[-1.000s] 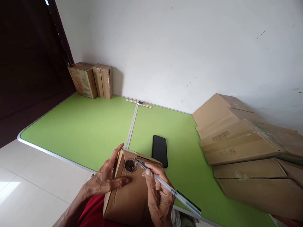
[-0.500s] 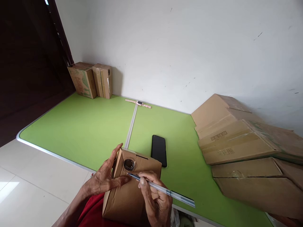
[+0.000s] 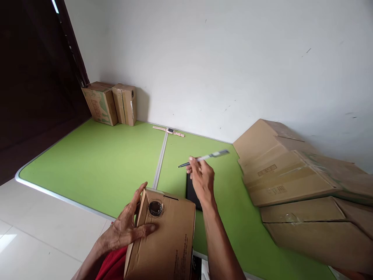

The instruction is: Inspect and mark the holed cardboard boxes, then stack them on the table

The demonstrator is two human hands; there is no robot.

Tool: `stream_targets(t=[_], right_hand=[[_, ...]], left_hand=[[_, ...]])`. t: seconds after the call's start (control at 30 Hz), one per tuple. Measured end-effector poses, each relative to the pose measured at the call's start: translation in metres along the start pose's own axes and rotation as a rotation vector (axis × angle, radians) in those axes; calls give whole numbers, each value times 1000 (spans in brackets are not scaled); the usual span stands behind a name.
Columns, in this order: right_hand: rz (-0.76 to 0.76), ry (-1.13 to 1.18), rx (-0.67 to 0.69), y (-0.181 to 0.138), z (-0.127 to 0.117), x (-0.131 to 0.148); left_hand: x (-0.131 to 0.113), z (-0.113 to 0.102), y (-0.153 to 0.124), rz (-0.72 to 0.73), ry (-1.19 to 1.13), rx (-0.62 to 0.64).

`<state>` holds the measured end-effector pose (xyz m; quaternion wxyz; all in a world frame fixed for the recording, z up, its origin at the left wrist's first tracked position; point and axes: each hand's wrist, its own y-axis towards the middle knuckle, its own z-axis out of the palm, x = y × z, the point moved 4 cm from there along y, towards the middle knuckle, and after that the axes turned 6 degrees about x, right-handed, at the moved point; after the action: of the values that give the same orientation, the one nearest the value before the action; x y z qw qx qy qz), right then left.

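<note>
From my remote view, the carton (image 3: 175, 229) sits at six o'clock, its dark hole (image 3: 155, 208) near eleven on the upper face. Main risk: only the left hand (image 3: 128, 229) steadies it, from the nine o'clock edge, so a push there could twist or tip it; what supports it underneath I can't tell. Second: the pen (image 3: 215, 154) hangs above the phone (image 3: 192, 196); a slack pinch could drop it onto the glass. Right hand (image 3: 201, 177) is raised off the carton toward one o'clock, forearm running back to five, thumb and fingers closed round the barrel, tip toward nine. Left is partly spread, thumb flat below the hole, fingers hooked along the side.
</note>
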<state>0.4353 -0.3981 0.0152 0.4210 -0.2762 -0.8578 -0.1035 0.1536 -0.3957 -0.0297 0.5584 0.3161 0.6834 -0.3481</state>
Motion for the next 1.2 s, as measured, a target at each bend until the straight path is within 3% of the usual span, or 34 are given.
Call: stream_targets(t=[0.1,0.17,0.3,0.43,0.63,0.73,0.83,1.03,1.2], right_hand=[[153,-183,125,56,9,-11],[247,-297,191,76,23,-18],[337,-419,296,88,53,-23],[351,-466,323,89,62,-17],[310,-500,232,49,28,-17],[380,-541,141,9,5,-34],[480,-544,108,-22,-1,-53],[488,-352,51,-24,7,-68],[444,-18,-1,-32,4,-86]], left_hand=[[6,-1,-1,-30,4,-11],[10,0,0,-51,3,-10],[14,0,3,-71,-36,-43],[16,-1,6,-126,-27,-18],[12,-2,6,-80,-15,6],[14,-1,3,-51,-35,-1],[18,0,2,-35,-57,-9],[15,-1,-5,-21,-11,-19],[10,-1,-10,-27,-134,-22]])
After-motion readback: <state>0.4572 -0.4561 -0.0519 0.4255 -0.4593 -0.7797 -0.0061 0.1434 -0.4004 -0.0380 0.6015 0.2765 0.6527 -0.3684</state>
